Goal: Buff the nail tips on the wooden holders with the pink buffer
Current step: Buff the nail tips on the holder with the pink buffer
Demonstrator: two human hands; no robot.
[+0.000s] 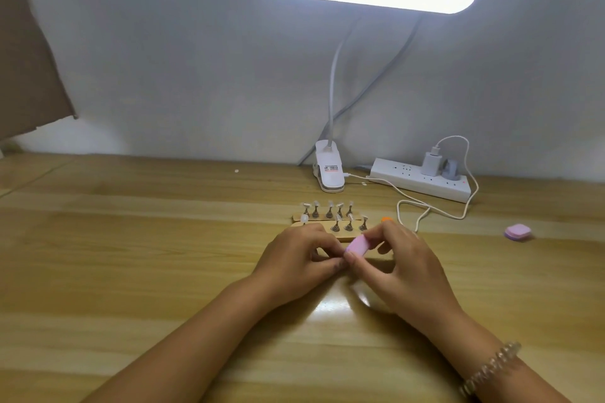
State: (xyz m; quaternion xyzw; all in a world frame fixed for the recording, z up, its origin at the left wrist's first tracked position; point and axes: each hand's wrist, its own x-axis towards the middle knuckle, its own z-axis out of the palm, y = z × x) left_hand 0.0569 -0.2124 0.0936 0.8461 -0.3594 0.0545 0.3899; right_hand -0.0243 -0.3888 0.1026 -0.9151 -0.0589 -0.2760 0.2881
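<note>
Two wooden holders [296,217] lie side by side on the table, each with small metal stands carrying clear nail tips [330,209]. Just in front of them, my right hand [402,265] pinches the pink buffer [357,245] between thumb and fingers. My left hand [299,255] has its fingers closed against the buffer's lower end, holding something small there that I cannot make out. One stand slot in the near holder appears vacant. Part of the near holder is hidden behind both hands.
A clip lamp's base [330,170] stands behind the holders, its lit bar overhead. A white power strip [422,182] with a charger and a looping cable [425,209] lies at the back right. A second pink buffer [517,232] rests far right. An orange object [388,220] peeks behind my right hand.
</note>
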